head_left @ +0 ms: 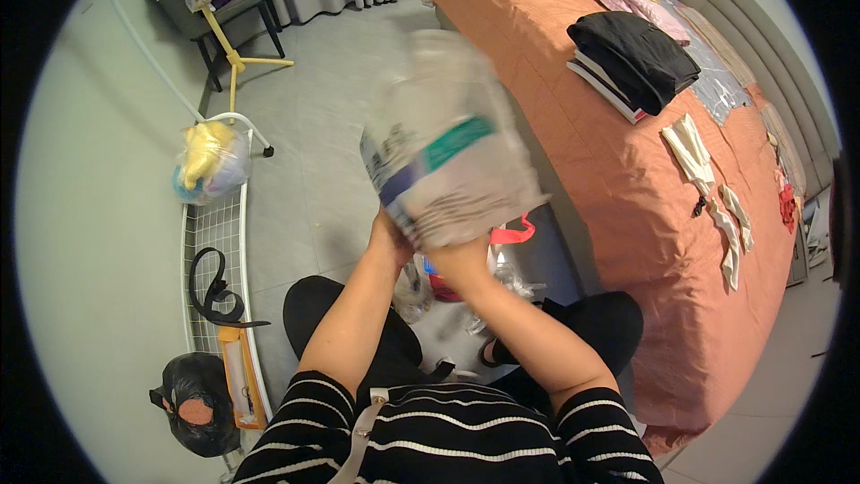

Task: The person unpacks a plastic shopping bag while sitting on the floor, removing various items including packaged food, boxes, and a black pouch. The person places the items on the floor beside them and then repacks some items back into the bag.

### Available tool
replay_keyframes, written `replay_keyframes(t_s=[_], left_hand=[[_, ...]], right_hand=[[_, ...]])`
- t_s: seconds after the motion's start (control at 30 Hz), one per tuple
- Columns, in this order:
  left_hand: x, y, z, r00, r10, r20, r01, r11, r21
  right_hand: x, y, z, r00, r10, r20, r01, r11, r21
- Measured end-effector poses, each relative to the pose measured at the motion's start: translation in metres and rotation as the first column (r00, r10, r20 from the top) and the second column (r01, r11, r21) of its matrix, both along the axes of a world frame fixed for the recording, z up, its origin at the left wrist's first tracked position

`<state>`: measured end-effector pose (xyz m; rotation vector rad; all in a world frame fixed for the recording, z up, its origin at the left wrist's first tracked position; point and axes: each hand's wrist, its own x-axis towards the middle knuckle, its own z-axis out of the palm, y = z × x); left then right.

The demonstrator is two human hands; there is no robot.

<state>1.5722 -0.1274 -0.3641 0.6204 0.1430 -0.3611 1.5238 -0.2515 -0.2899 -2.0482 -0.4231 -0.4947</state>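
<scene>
A large whitish, translucent plastic bag (pixel 466 157) with green and blue-purple print is held up before me, smeared by motion. What it contains cannot be made out. My left hand (pixel 391 237) grips its lower left edge, and the fingers are partly hidden by the bag. Further right, my right hand (pixel 460 264) grips the bottom edge, with its fingers mostly covered. Below the bag, between my legs, clear plastic wrapping (pixel 412 294) lies on the floor beside a red-handled item (pixel 512 233), partly hidden.
At right a bed (pixel 573 161) with an orange cover bears folded black clothing (pixel 636 54) and white strips of cloth (pixel 688 151). Along the left wall, a white wire rack (pixel 219 242) holds a black belt (pixel 215 296); a black plastic bag (pixel 199 385) sits nearby. A yellow stand (pixel 235 61) is at the back.
</scene>
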Motion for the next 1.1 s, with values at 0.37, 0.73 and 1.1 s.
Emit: replay_keyframes(t_s=[0.37,0.73,1.1], left_hand=[[0.021,0.010,-0.029,0.739,-0.475,0.478,0.666,0.407,-0.625],[-0.001,0.063,0.009,0.947,-0.316,0.059,0.314,0.870,-0.382],[0.040,0.116,-0.224,0.906,0.006,-0.422,0.088,0.975,0.203]], right_hand=[[-0.035,0.061,0.015,0.895,0.442,-0.063,-0.447,0.885,-0.131],[-0.022,0.021,-0.022,0.901,0.382,-0.206,-0.272,0.867,0.417],[0.009,-0.077,-0.076,0.669,0.125,-0.733,0.254,0.888,0.383]])
